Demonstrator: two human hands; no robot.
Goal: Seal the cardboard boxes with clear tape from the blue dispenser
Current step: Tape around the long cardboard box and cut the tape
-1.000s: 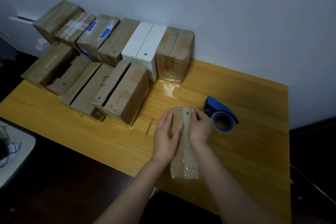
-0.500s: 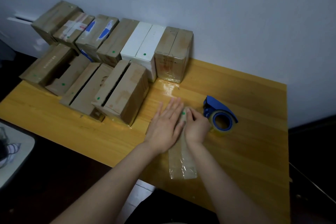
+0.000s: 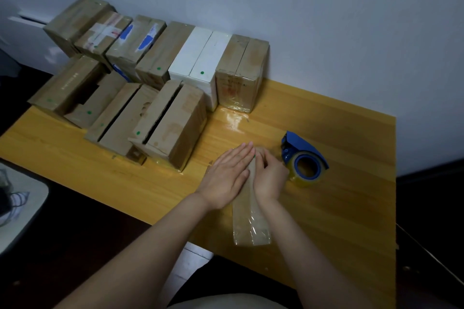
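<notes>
The narrow cardboard box (image 3: 251,228) lies flat on the wooden surface (image 3: 351,208) near its front edge, with glossy clear tape over its near end; the left hand (image 3: 229,178) presses on it with fingers straight and together; the right hand (image 3: 270,178) curls its fingers over the far end; the blue dispenser (image 3: 305,158) sits just right of that hand; other boxes (image 3: 140,88) stand stacked by the wall.

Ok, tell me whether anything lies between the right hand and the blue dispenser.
Nothing visible does. The right hand holds the far end of the taped box, and the blue dispenser lies on the table just to its right, with no object in the gap between them.
</notes>
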